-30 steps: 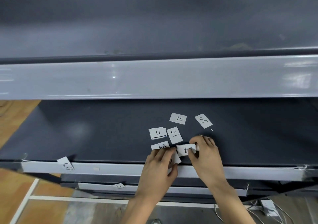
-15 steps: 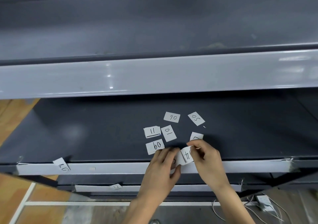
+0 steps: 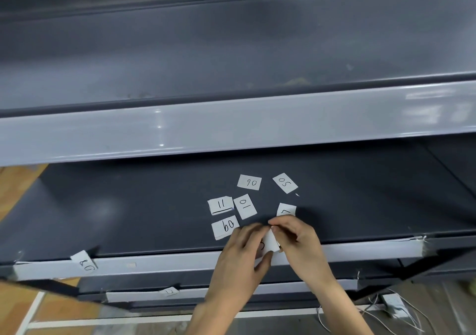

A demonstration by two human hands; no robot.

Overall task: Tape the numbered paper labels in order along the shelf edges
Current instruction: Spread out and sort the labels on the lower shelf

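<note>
Several white paper labels lie on the dark shelf board (image 3: 128,213): "06" (image 3: 249,182), "05" (image 3: 285,183), "11" (image 3: 221,205), "10" (image 3: 245,206), "09" (image 3: 225,227) and one half hidden (image 3: 286,209) behind my right hand. Both hands meet at the shelf's front edge (image 3: 180,261). My left hand (image 3: 240,262) and my right hand (image 3: 298,244) pinch a small white label (image 3: 270,242) between their fingertips, held edge-up so its number is hidden. A label "08" (image 3: 86,261) hangs taped on the front edge at the left.
A glossy grey upper shelf edge (image 3: 231,131) overhangs the work area. A lower shelf edge carries a small label (image 3: 170,291). White cables (image 3: 386,314) lie on the floor at the lower right. Orange flooring (image 3: 15,182) shows at the left.
The label that lay flat under my fingers a second ago has been lifted and turned on edge between both hands. The hands have drawn closer together at the shelf's front edge.
</note>
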